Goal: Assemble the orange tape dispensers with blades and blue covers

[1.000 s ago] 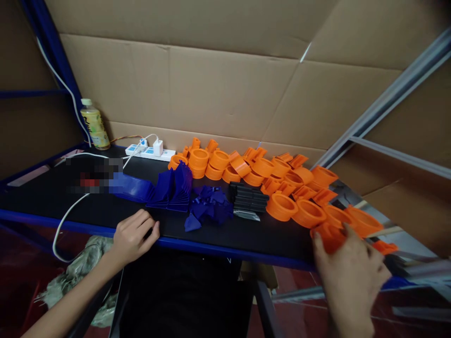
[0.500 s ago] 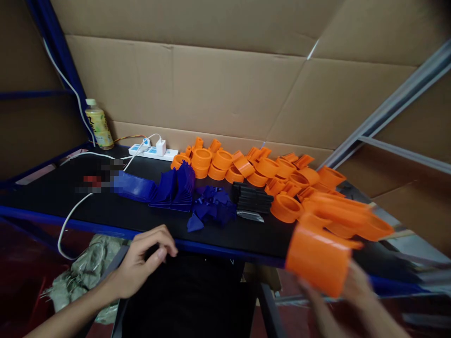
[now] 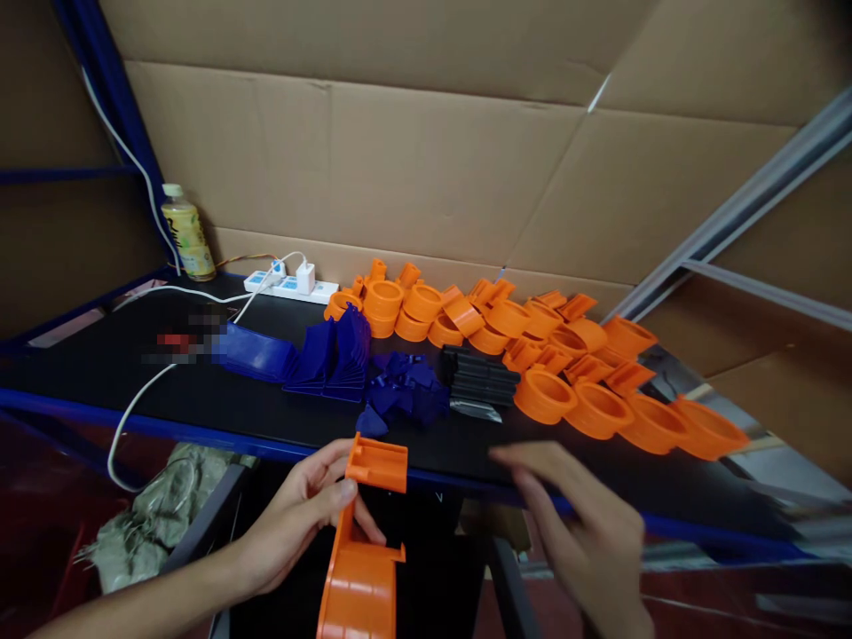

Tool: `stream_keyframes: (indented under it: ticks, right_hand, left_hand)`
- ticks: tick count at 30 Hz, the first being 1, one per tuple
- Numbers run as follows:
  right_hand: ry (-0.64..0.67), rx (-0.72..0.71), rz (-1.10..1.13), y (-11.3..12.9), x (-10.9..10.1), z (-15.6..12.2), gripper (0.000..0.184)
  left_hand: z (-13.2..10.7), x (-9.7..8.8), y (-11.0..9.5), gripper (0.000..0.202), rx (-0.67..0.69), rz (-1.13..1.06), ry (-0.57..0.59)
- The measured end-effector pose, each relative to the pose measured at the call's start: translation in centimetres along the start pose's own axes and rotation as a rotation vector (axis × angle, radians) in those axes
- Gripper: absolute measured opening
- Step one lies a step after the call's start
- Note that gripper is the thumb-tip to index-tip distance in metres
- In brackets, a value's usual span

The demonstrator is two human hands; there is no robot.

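An orange plastic holder (image 3: 359,586), with a ring at one end and a clip-like part at the other, is gripped in my left hand (image 3: 303,510) in front of the table edge. The thumb lies on its narrow neck, and the ring hangs low, cut off by the bottom of the view. My right hand (image 3: 579,524) is to the right, apart from the holder, its index finger reaching toward the table and thumb separate, with nothing in it. Nearest to it lie black strips (image 3: 483,377) and a silver blade-like piece (image 3: 475,410) on the black tabletop (image 3: 426,448).
Rows of similar orange holders (image 3: 544,395) fill the table's back and right. Small blue pieces (image 3: 406,386) and stacked blue plates (image 3: 333,355) lie left of the black strips. A power strip (image 3: 289,286), white cable (image 3: 137,399) and bottle (image 3: 187,235) stand farther left.
The orange holder has passed from my right hand to my left and moved leftward. My left hand has closed around it. My right hand has come inward, letting go of it.
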State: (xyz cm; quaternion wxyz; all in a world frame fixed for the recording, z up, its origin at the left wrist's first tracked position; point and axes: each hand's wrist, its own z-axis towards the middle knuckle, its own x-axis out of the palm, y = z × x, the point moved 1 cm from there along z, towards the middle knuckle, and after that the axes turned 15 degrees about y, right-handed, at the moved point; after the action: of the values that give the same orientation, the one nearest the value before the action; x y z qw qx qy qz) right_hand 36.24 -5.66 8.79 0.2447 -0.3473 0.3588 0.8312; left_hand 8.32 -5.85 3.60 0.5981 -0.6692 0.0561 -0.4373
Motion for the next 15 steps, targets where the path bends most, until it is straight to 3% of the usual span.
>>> stream_keyframes:
  ticks: [2,5,9,15]
  right_hand:
    - [-0.042,0.169,-0.289,-2.6,-0.7,0.6,0.018]
    - [0.040,0.257,-0.515,-5.5,0.1,1.5,0.025]
    - [0.115,0.247,-0.583,-6.6,1.3,1.9,0.028]
    - [0.151,0.276,-0.625,-6.8,1.2,2.5,0.025]
  left_hand:
    - [0.0,0.0,0.1,0.039,0.012,0.033,0.015]
    - [-0.1,0.1,0.3,0.042,-0.011,0.047,0.061]
    - [-0.3,-0.4,0.6,0.044,-0.027,0.034,0.061]
    - [-0.3,-1.2,0.0,0.052,0.023,0.066,0.007]
